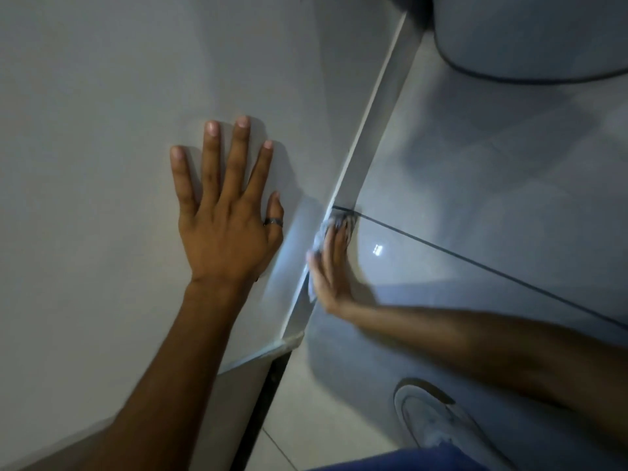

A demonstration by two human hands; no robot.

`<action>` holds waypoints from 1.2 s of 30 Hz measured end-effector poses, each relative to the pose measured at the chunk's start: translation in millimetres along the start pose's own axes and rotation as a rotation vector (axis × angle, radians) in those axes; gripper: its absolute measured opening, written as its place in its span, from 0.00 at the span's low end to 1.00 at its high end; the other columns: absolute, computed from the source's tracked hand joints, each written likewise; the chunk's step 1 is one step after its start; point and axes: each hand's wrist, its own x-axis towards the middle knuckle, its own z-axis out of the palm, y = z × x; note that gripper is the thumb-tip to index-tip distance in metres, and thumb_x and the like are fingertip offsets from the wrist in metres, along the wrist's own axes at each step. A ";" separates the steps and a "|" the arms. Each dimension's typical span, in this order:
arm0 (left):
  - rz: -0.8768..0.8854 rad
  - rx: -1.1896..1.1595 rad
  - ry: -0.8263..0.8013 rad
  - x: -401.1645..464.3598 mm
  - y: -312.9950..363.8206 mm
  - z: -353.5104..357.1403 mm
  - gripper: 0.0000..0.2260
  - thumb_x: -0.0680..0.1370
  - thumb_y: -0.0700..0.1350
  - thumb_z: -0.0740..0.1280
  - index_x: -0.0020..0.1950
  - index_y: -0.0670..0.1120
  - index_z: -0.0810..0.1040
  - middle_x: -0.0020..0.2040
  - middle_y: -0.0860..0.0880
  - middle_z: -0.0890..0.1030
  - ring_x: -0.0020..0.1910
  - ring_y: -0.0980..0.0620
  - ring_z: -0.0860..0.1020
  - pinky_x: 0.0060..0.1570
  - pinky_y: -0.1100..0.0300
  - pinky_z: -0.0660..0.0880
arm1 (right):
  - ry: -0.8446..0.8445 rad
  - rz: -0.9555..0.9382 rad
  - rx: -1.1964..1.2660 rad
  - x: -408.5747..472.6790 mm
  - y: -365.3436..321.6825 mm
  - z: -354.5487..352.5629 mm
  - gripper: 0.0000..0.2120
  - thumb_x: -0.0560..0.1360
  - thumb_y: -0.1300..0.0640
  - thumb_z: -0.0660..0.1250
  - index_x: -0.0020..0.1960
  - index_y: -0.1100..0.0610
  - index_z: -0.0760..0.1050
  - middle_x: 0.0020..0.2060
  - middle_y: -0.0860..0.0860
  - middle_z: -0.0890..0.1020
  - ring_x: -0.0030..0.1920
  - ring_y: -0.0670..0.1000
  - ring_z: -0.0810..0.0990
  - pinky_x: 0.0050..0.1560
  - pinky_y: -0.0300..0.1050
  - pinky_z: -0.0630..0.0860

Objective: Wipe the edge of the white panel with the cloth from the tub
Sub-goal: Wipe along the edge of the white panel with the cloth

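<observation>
The white panel fills the left half of the head view, and its narrow edge runs diagonally from the top centre down to a corner at lower centre. My left hand lies flat on the panel face with fingers spread and a ring on the thumb. My right hand presses a small grey cloth against the panel edge, low down by the floor. The cloth shows only past the fingertips and along the thumb side, blurred by motion.
A light tub stands on the glossy tiled floor at the top right. A white shoe is planted on the floor at the lower right, beside blue trouser fabric. A dark gap runs below the panel's lower corner.
</observation>
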 end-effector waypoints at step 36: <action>0.003 -0.074 -0.013 13.1 3.5 -3.7 0.30 0.88 0.58 0.53 0.89 0.53 0.56 0.90 0.46 0.47 0.87 0.39 0.44 0.79 0.39 0.33 | 0.417 -0.118 -0.064 135.5 -37.4 -82.2 0.38 0.80 0.43 0.50 0.80 0.68 0.51 0.81 0.69 0.50 0.83 0.67 0.48 0.83 0.65 0.47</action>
